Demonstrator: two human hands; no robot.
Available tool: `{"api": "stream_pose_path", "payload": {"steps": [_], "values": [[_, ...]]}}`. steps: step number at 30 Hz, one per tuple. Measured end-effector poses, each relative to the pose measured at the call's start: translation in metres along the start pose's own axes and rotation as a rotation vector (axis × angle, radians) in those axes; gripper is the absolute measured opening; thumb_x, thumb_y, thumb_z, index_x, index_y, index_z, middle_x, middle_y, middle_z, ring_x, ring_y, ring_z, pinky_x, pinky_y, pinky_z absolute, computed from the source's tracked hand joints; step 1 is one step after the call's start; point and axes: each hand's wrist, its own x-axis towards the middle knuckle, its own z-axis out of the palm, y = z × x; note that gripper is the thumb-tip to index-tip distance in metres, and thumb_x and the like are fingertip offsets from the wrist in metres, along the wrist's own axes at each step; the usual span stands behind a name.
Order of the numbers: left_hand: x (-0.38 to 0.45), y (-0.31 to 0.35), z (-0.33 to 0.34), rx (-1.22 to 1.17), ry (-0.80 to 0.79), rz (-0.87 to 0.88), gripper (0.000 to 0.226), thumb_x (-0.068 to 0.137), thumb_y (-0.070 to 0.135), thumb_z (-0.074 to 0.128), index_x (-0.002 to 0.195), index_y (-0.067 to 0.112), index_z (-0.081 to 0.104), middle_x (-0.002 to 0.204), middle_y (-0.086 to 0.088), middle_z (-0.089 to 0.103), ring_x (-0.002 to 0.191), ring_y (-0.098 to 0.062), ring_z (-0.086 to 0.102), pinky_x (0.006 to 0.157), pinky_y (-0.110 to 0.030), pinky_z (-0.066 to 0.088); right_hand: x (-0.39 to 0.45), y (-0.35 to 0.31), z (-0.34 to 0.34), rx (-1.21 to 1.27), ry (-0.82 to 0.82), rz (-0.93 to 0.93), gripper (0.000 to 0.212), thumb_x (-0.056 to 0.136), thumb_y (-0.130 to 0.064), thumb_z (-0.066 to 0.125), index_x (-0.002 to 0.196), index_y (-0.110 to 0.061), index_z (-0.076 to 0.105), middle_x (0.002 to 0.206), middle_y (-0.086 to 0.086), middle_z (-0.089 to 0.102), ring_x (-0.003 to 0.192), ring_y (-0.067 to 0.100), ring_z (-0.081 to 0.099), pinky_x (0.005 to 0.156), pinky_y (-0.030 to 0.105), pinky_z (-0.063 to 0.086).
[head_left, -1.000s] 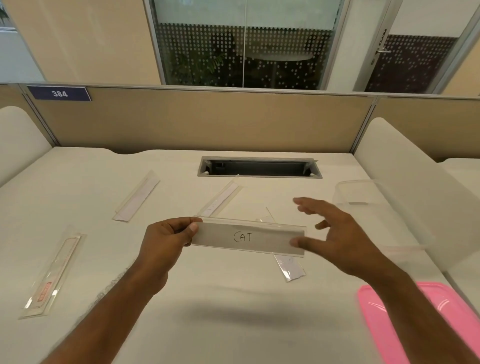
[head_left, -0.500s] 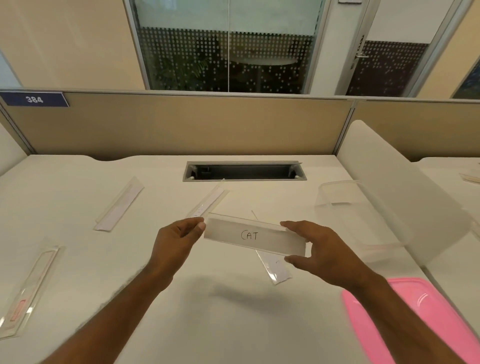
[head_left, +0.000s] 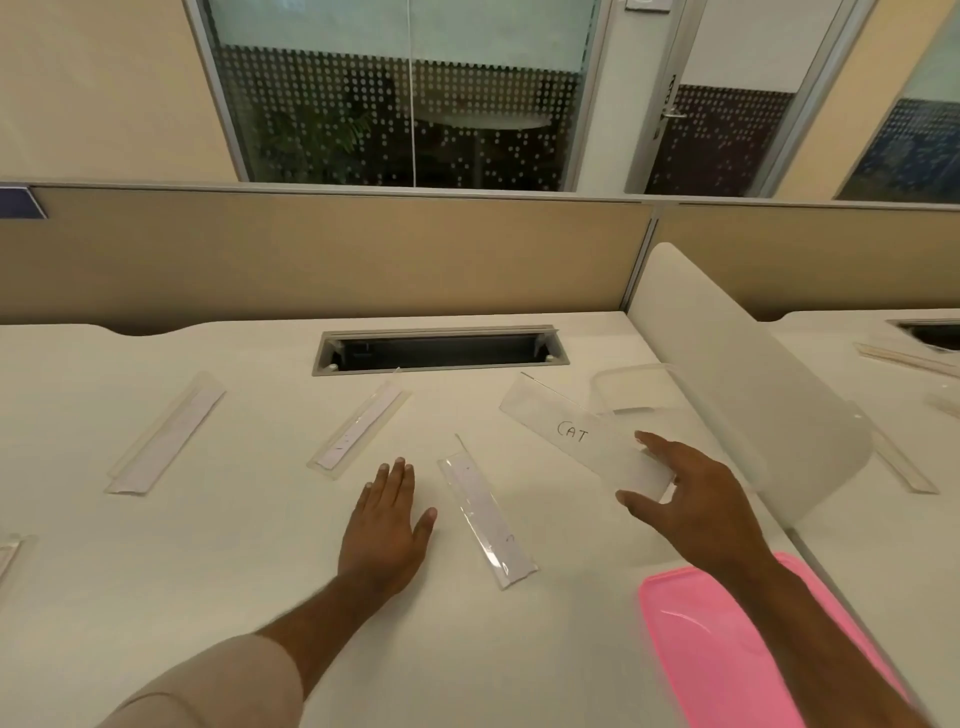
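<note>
A clear plastic name-card holder with a paper reading "CAT" (head_left: 574, 434) is at the right of the white desk (head_left: 208, 545), slanting away to the upper left. My right hand (head_left: 691, 499) holds its near end between thumb and fingers. My left hand (head_left: 387, 525) lies flat, palm down, on the desk, holding nothing. Right beside its thumb lies another clear card holder (head_left: 485, 512).
Two more card holders lie further back (head_left: 361, 426) and at the left (head_left: 166, 434). A clear plastic box (head_left: 631, 387) stands behind the CAT card. A pink lid (head_left: 737, 649) lies at the near right. A cable slot (head_left: 439, 351) is at the back, a white divider (head_left: 748, 384) on the right.
My left hand let go of the CAT card and dropped flat onto the desk. My right hand carried the card to the right, toward the clear box.
</note>
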Motion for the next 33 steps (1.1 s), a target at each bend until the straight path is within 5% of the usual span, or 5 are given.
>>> {"api": "stream_pose_path", "payload": {"steps": [5, 14, 33], "values": [[0.014, 0.005, 0.020, 0.084, -0.065, 0.012, 0.067, 0.101, 0.046, 0.021, 0.156, 0.013, 0.003, 0.166, -0.001, -0.004, 0.152, -0.017, -0.007, 0.123, -0.033, -0.003, 0.015, 0.028, -0.017, 0.088, 0.109, 0.159, 0.068, 0.061, -0.030, 0.089, 0.123, -0.024, 0.063, 0.114, -0.004, 0.069, 0.073, 0.002, 0.058, 0.076, 0.026, 0.047], [0.022, 0.000, 0.035, 0.077, -0.067, -0.009, 0.071, 0.098, 0.051, 0.018, 0.156, 0.011, 0.007, 0.166, 0.000, 0.001, 0.152, -0.015, -0.002, 0.124, -0.036, 0.002, 0.040, 0.062, -0.035, -0.059, 0.202, 0.335, 0.071, 0.065, -0.039, 0.084, 0.127, -0.015, 0.059, 0.122, 0.007, 0.066, 0.110, 0.025, 0.063, 0.093, 0.039, 0.050], [0.026, -0.004, 0.042, 0.086, -0.043, -0.012, 0.077, 0.093, 0.057, 0.014, 0.156, 0.014, 0.009, 0.165, 0.003, 0.005, 0.152, -0.012, 0.002, 0.123, -0.034, 0.003, 0.063, 0.076, 0.002, -0.317, 0.051, 0.297, 0.059, 0.067, -0.040, 0.080, 0.114, -0.011, 0.061, 0.106, 0.007, 0.068, 0.098, 0.029, 0.065, 0.080, 0.035, 0.049]]}}
